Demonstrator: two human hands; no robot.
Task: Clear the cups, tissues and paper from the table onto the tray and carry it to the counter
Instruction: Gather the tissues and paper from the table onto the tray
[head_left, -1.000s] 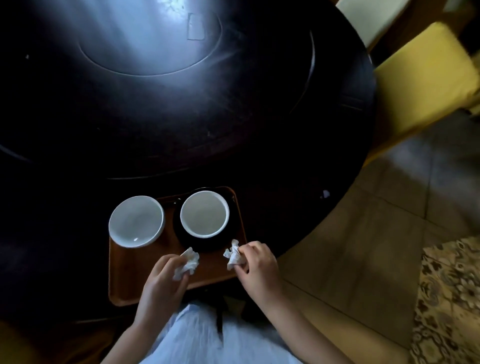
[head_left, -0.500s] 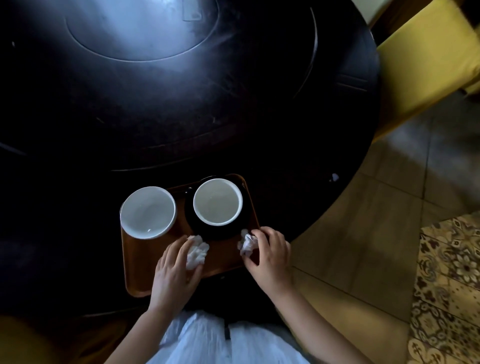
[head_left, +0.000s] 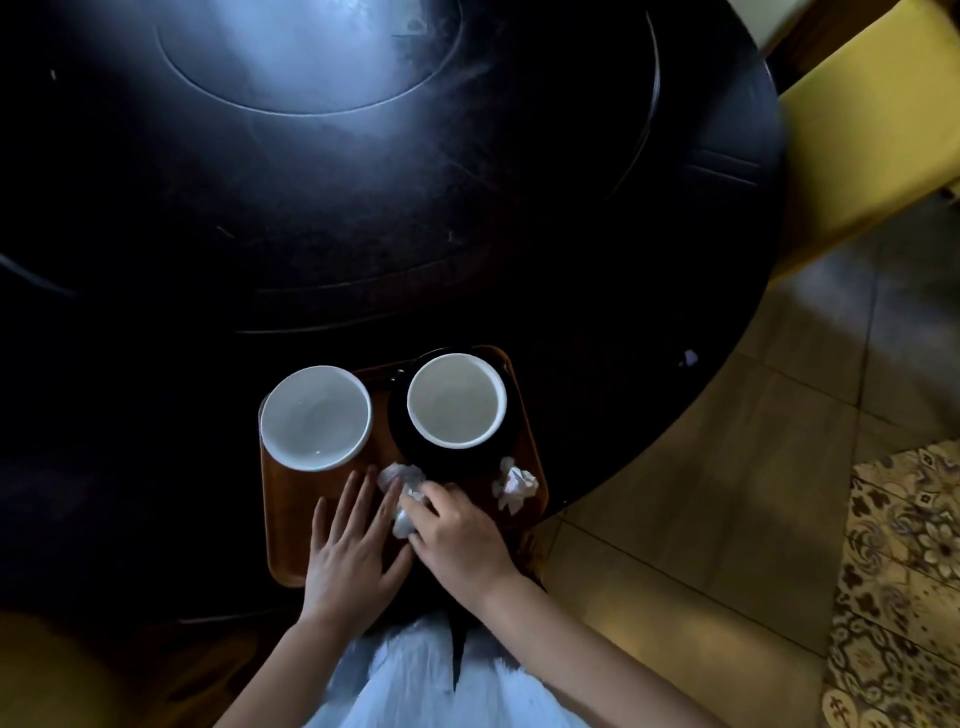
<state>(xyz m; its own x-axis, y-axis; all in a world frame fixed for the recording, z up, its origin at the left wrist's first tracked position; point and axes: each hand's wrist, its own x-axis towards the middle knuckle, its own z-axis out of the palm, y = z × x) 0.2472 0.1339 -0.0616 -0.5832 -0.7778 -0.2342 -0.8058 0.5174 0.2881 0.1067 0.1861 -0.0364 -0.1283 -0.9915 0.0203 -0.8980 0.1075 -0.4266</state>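
A brown tray (head_left: 290, 525) sits at the near edge of the dark round table (head_left: 363, 234). On it stand a white cup (head_left: 316, 418) at the left and a second white cup (head_left: 457, 400) on a black saucer (head_left: 400, 441). One crumpled tissue (head_left: 515, 486) lies free at the tray's right side. Another crumpled tissue (head_left: 402, 480) lies in the tray's middle. My right hand (head_left: 457, 538) has its fingers curled on this middle tissue. My left hand (head_left: 353, 540) lies flat on the tray beside it, fingers spread and holding nothing.
A small pale scrap (head_left: 689, 357) lies on the table near its right edge. A yellow chair (head_left: 872, 130) stands at the right of the table. Tiled floor (head_left: 701, 519) and a patterned rug (head_left: 904, 571) lie to my right.
Both hands lowered their tissues onto the tray. My right hand let go of its tissue at the right and moved left onto the middle one. My left hand released and flattened.
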